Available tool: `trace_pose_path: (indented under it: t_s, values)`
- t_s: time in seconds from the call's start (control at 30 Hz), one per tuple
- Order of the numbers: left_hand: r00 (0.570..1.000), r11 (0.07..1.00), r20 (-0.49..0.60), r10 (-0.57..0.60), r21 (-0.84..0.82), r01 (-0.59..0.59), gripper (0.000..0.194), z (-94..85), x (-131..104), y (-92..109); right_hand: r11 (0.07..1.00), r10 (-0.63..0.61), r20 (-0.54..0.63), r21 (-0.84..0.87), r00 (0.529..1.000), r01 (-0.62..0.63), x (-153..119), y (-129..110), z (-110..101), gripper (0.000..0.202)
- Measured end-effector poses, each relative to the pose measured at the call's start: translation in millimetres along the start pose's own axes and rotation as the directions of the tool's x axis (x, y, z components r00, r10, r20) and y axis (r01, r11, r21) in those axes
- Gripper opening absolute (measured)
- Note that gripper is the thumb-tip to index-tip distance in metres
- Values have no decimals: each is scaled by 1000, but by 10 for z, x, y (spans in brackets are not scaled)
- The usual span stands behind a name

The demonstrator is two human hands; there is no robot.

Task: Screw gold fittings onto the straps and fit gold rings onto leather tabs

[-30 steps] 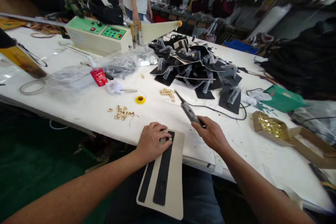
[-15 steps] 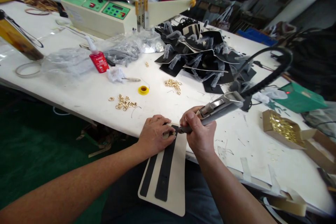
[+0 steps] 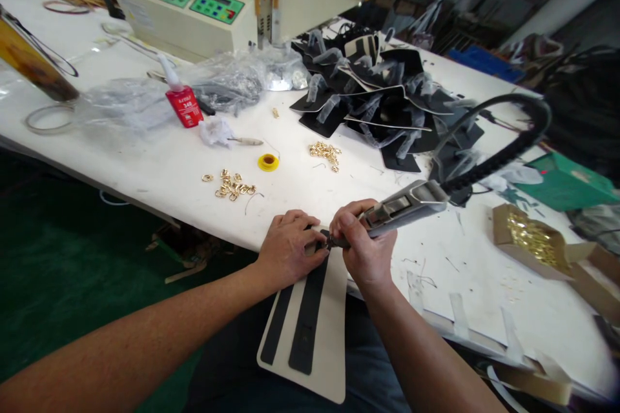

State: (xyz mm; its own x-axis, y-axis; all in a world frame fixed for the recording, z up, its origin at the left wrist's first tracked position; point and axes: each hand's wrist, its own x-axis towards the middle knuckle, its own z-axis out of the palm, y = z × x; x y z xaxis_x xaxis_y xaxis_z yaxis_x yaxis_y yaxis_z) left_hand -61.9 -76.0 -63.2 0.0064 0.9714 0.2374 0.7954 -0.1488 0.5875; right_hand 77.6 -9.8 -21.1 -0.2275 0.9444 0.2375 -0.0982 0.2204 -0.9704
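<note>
A beige panel (image 3: 329,342) with two dark strips (image 3: 306,326) slants from the table edge down over my lap. Across its upper end lies my left hand (image 3: 290,245), thumb and fingertips closed around the top of the longer strip and holding the panel there. My right hand (image 3: 365,248) is wrapped round a grey electric screwdriver (image 3: 394,208), its cable looping up to the right. The screwdriver's tip meets the strip beside my left fingertips. Whatever small fastener lies under the tip is mostly hidden by the fingers.
Gold rings (image 3: 232,187) and gold fittings (image 3: 325,153) lie beyond my hands, near a yellow spool (image 3: 268,162) and red glue bottle (image 3: 184,103). Black panels (image 3: 368,97) are piled farther back. A box of gold parts (image 3: 533,242) stands right; a machine (image 3: 188,13) stands back left.
The screwdriver tip has come down onto the strip between my left fingertips, where a small gold-coloured piece showed before. The whole view has shifted slightly.
</note>
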Motion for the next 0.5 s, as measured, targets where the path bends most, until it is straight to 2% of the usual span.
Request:
trace_pose_path:
  t_s: [0.5]
  values:
    - [1000,1000,-2,7,13,-7,14,36,-7,-17,998,-5,91,-62,996,10,-1,-48,-3,23]
